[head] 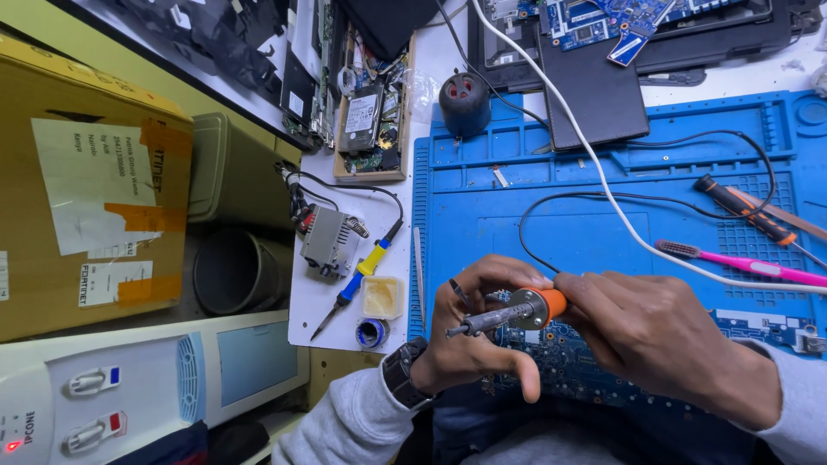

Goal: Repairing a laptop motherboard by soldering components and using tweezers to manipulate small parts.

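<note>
My right hand (659, 336) grips the orange handle of a soldering iron (517, 312), whose dark metal barrel points left. My left hand (482, 331) pinches the barrel near its tip and holds a thin dark tool between thumb and finger. Both hands hover over a blue circuit board (586, 366) lying on the blue work mat (560, 215). The iron's black cord loops across the mat behind my hands. A dark watch sits on my left wrist.
A pink brush (741, 261) and an orange-black screwdriver (745, 211) lie on the mat at right. Left of the mat are a second soldering iron with a yellow and blue handle (362, 275), a flux tub (382, 297), a solder roll (372, 332). A cardboard box (86, 189) stands far left.
</note>
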